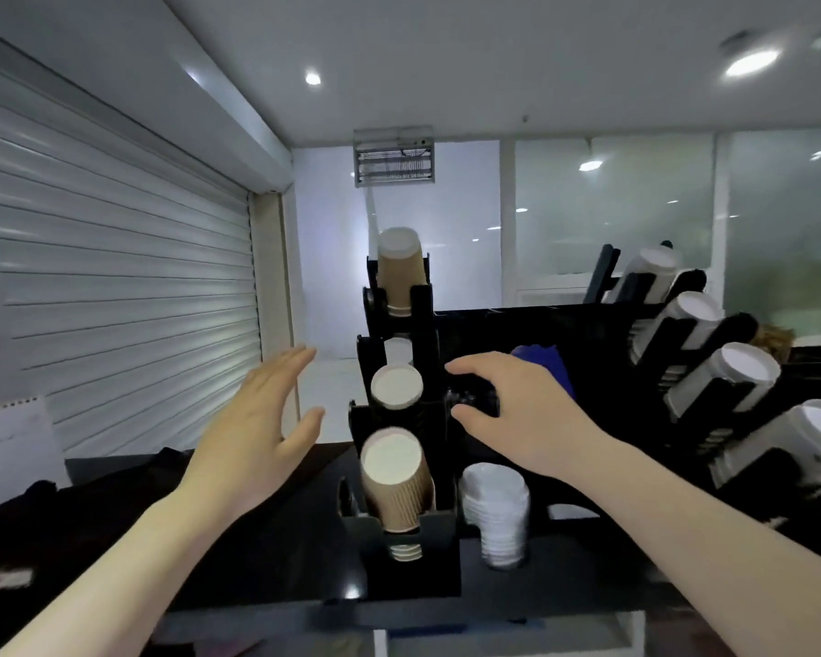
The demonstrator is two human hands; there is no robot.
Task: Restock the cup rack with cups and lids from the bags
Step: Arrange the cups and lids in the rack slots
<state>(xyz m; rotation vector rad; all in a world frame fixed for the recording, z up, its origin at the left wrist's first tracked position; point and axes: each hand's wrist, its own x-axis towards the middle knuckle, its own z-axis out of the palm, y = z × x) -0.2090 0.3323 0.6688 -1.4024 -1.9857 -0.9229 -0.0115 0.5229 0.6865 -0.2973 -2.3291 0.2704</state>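
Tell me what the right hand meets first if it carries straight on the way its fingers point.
Most likely the cup rack, its black upright beside the middle cup. The right hand points left at it and looks close, though depth is unclear.

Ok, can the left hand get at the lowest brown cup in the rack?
Probably yes. The left hand is open just left of the rack, and the lowest cup juts from its front with nothing between them.
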